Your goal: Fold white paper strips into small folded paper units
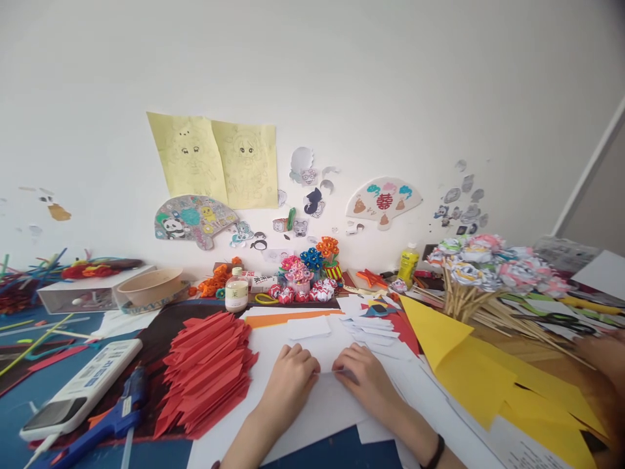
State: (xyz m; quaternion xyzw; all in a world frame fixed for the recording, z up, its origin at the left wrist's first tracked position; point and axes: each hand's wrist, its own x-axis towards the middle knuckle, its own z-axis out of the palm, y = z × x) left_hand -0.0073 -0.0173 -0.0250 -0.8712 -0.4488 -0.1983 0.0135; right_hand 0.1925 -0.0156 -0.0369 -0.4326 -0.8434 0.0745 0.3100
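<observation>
A piece of white paper (326,381) lies between my two hands, over larger white sheets on the table. My left hand (294,372) is closed, its fingers pinching the paper's left end. At the right end, my right hand (361,371) pinches the same paper between thumb and fingers. Just beyond them lies a folded white paper strip (309,327). A loose pile of folded white papers (374,331) sits beyond my right hand. Left of my left arm is a big stack of folded red paper pieces (208,374).
A blue glue gun (114,420) and a white power strip (85,387) lie at the left. Yellow paper sheets (469,371) spread to the right, near paper flowers (488,267) on sticks and scissors (556,321). Another person's hand (603,352) shows at the right edge. A bottle (237,292) stands behind.
</observation>
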